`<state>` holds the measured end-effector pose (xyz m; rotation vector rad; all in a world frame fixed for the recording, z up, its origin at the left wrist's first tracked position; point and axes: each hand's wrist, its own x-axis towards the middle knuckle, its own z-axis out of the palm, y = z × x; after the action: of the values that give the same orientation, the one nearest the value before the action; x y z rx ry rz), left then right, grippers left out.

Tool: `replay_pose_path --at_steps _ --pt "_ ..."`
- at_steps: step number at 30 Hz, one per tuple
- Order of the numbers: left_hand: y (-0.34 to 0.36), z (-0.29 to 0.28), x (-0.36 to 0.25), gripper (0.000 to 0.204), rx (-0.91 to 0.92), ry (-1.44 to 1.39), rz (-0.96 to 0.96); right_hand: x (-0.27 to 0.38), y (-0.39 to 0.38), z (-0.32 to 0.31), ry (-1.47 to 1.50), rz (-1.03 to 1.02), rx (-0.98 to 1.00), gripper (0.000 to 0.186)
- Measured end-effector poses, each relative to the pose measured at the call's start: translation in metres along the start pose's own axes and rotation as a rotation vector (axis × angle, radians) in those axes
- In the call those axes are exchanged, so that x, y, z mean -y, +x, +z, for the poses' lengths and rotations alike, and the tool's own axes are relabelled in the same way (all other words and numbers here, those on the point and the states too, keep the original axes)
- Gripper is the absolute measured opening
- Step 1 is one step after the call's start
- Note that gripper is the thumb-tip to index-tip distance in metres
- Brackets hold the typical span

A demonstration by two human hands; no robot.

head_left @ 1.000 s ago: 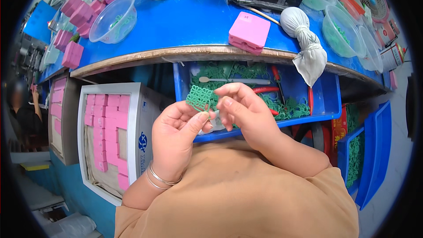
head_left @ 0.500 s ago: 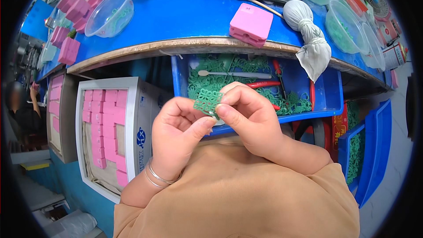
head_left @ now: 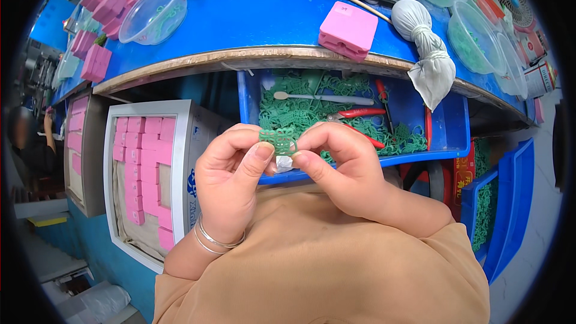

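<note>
Between my two hands is a small green openwork lattice piece (head_left: 278,139), held up in front of the blue tray. My left hand (head_left: 231,171) pinches its left end between thumb and fingers. At the opposite end, the thumb and forefinger of my right hand (head_left: 343,162) grip it. Something whitish (head_left: 284,164) shows just below the piece; its kind is unclear. Beyond the hands, the blue tray (head_left: 414,157) holds many green openwork scraps (head_left: 288,112), a white-handled brush-like tool (head_left: 324,99) and red-handled cutters (head_left: 363,112).
A pink block (head_left: 348,29) and a tied white cloth pouch (head_left: 420,42) lie by the bench edge. Clear bowls (head_left: 155,13) with green bits stand on the blue bench (head_left: 240,24). A box (head_left: 183,144) of pink blocks is at left, a blue bin (head_left: 513,204) at right.
The lattice piece has tilted from showing its broad face to a flatter, narrower view. My left fingers have shifted onto its left end, and the cutters show more fully.
</note>
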<state>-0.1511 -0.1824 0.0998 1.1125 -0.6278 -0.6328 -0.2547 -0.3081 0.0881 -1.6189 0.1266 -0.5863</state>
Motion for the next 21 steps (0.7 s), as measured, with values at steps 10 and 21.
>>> replay_pose_path --at_steps 10,21 --pt "-0.0003 -0.0006 -0.0031 0.011 -0.017 -0.01 -0.003 0.0032 -0.0043 -0.0001 0.101 0.107 -0.011 0.011" --pt "-0.0024 -0.0008 -0.0061 0.009 -0.068 0.001 -0.069 0.0071 -0.0043 -0.0052 0.073 0.09 0.143 0.01"
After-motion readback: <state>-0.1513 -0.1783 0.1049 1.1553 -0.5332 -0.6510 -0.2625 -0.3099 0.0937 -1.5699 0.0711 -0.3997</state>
